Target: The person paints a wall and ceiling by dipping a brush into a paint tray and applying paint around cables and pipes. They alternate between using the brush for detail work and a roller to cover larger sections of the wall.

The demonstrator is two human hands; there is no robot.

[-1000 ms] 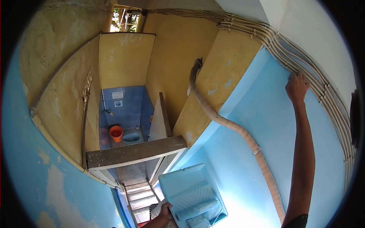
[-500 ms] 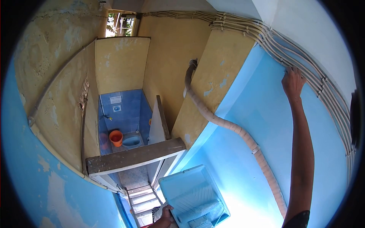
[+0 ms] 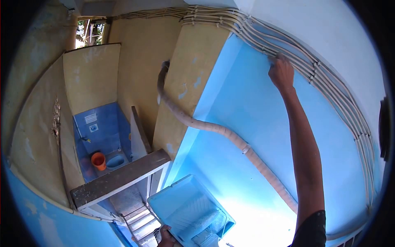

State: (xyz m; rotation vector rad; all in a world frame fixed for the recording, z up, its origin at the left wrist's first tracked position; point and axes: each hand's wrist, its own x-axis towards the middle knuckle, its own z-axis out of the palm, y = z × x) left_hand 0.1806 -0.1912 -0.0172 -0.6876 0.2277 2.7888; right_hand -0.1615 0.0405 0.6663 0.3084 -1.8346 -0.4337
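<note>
My right hand (image 3: 282, 73) is raised against the upper part of the light blue wall (image 3: 247, 99), just below the bundle of pale cables (image 3: 302, 61). Its fingers are bent together around something I cannot make out. Low in the view, my left hand (image 3: 166, 236) grips the near left edge of a light blue paint tray (image 3: 177, 206). Inside the tray a roller (image 3: 205, 222) coated in blue paint lies on the ribbed slope.
A wrapped pipe (image 3: 224, 131) runs diagonally down the wall. Steps (image 3: 142, 224) lie below on the left. Beyond a brown ledge (image 3: 119, 177) are an orange bucket (image 3: 98, 161) and a squat toilet (image 3: 115, 161). A yellowish wall (image 3: 140, 61) stands behind.
The view has turned, so the room sits further left in it. My right hand remains up by the cables, with its fingers at a different angle. My left hand still holds the tray.
</note>
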